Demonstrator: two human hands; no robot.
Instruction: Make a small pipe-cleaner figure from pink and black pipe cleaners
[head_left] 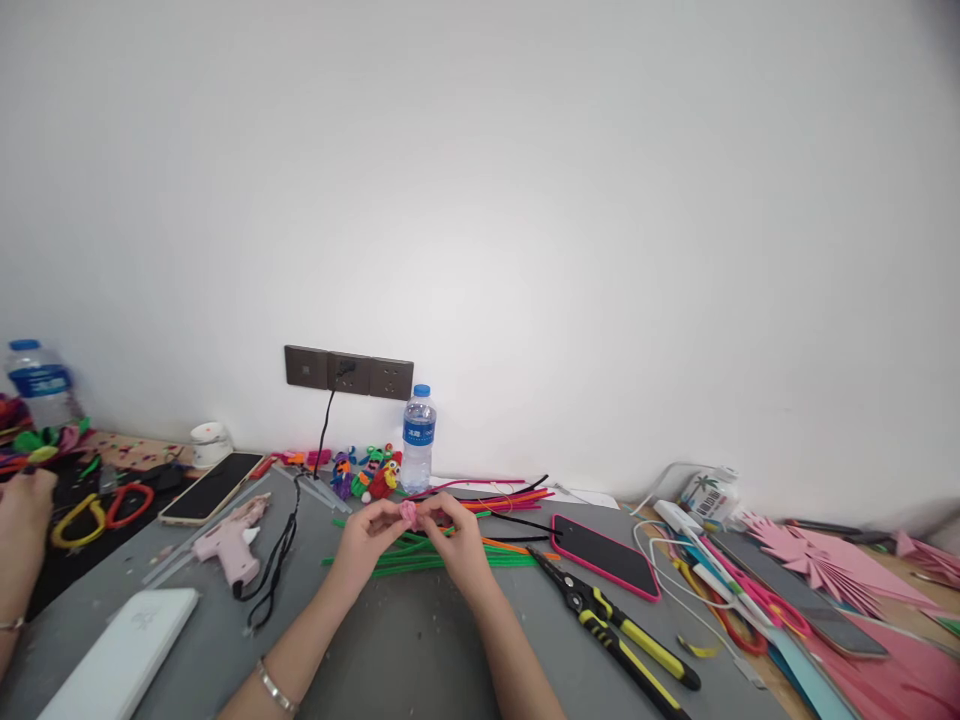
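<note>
1. Two hands, the left (pixel 367 538) and the right (pixel 456 540), meet fingertip to fingertip, each pinching a small pink piece (pixel 407 513) between thumb and fingers.
2. The pink piece sits between the hands, above the green pipe cleaners (pixel 420 565); it looks compact and bunched, too small to tell which way it points or where its long axis runs.
3. Counted: two water bottles (pixel 418 440), one pink glue gun (pixel 227 541), one pair of pliers (pixel 600 618) slanting toward the lower right, one pink-cased phone (pixel 604 557), one white slab (pixel 120 655) at lower left. Several green pipe cleaners lie roughly crosswise.
4. One other person's hand (pixel 22 535) shows at the far left.
5. A grey work surface (pixel 405 650) stands against a plain white wall (pixel 480 200) with three dark socket plates (pixel 349 373); folded pink paper (pixel 814 555) lies at right.
</note>
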